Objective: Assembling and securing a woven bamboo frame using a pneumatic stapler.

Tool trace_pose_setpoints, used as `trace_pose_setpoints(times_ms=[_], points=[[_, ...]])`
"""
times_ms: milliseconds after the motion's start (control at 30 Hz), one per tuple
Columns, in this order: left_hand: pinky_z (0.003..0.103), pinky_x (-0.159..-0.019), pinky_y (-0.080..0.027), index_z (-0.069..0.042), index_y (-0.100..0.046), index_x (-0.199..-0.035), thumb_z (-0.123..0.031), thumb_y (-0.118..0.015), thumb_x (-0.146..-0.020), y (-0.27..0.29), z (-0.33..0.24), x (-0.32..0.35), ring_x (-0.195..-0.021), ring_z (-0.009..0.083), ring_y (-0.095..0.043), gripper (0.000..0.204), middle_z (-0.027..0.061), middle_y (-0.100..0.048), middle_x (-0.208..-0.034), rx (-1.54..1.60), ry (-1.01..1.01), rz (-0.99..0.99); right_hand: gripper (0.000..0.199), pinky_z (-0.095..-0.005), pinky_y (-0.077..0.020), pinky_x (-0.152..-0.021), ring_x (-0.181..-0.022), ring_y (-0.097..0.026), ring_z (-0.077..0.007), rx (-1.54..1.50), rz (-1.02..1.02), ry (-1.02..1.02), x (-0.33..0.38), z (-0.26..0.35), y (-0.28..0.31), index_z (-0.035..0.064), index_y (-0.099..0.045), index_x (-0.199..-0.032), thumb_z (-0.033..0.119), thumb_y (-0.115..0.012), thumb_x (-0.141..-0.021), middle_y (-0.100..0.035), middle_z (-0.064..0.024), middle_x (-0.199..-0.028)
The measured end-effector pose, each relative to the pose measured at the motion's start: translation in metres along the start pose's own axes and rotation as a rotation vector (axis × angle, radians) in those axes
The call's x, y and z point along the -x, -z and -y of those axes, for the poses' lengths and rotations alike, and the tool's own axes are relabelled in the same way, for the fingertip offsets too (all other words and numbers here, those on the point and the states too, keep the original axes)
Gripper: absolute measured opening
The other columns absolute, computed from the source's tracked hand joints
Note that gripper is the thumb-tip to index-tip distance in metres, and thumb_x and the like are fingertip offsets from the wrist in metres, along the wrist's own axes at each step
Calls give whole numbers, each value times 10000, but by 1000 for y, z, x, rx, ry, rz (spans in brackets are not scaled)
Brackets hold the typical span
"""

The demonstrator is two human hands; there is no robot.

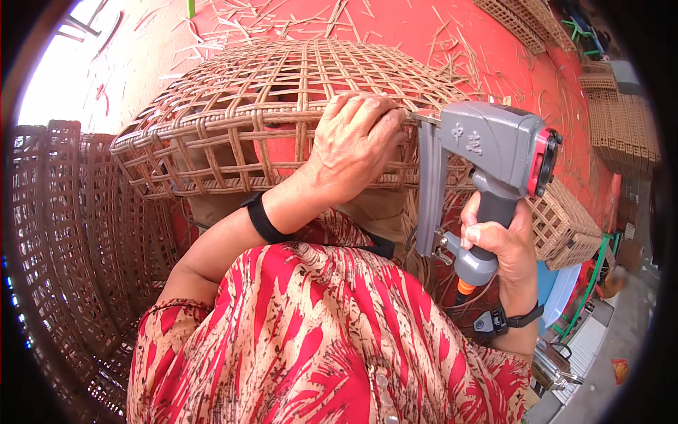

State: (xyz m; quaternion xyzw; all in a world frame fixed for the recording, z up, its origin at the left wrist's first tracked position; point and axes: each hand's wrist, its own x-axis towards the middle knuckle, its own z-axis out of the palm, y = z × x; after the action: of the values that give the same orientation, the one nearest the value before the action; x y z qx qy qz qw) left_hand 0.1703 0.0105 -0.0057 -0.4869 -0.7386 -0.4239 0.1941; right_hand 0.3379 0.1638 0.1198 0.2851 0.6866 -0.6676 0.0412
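Note:
A large brown open-weave basket (304, 85) lies tilted across my lap, its wide lattice side facing up. My left hand (357, 145) is closed over its near rim, knuckles up; the fingertips are hidden behind the strands. My right hand (505, 237) is wrapped round the dark handle of a grey air staple gun (487, 141) with a red-edged back end. The gun's nose meets the rim just right of my left fingers; whether it presses on the strands I cannot tell. An orange hose fitting (464, 287) shows below the handle.
Stacked woven baskets (70, 233) stand close on my left. Another woven piece (565, 222) sits right of the gun, with more baskets (621, 127) farther off. Loose strips (261, 28) litter the red floor (406, 25). A metal kettle-like vessel (554, 364) stands at lower right.

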Motion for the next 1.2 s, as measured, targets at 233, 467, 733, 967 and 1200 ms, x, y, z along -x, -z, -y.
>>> trace_pose_setpoints(times_ms=[233, 467, 733, 967, 1200], points=[[413, -795, -414, -78, -591, -903, -146, -732, -726, 7, -7, -16, -893, 307, -536, 236, 101, -527, -917, 2, 204, 131, 303, -270, -491, -595, -605, -582, -115, -25, 24, -22, -3, 13, -1, 0, -588, -925, 123, -721, -682, -568, -34, -698], [418, -793, -417, -73, -581, -881, -125, -719, -702, 11, -8, -26, -899, 310, -532, 233, 103, -519, -888, -45, 225, 175, 350, -269, -492, -596, -609, -583, -116, -3, 50, -57, -4, 13, 4, -7, -577, -980, 119, -720, -687, -570, -36, -708], [418, -778, -424, -74, -575, -863, -80, -663, -691, 7, -4, -27, -895, 307, -532, 193, 102, -522, -885, -4, 214, 200, 255, -261, -489, -593, -608, -582, -113, -5, 42, -61, -5, 20, 1, 8, -594, -870, 121, -722, -681, -572, -36, -692], [413, -768, -416, -82, -591, -869, -115, -707, -688, 6, -3, -18, -872, 285, -526, 217, 77, -512, -868, -43, 148, 148, 212, -252, -476, -590, -613, -581, -103, 40, 70, -76, -6, 19, 6, 19, -602, -790, 137, -731, -670, -583, -31, -663], [373, -802, -426, -91, -616, -907, -104, -712, -673, 10, 1, -2, -844, 245, -562, 253, 46, -550, -922, 0, 9, 81, 214, -245, -445, -595, -640, -563, -91, 113, 95, -101, -2, 16, 11, 45, -601, -769, 140, -762, -663, -589, -11, -701]])
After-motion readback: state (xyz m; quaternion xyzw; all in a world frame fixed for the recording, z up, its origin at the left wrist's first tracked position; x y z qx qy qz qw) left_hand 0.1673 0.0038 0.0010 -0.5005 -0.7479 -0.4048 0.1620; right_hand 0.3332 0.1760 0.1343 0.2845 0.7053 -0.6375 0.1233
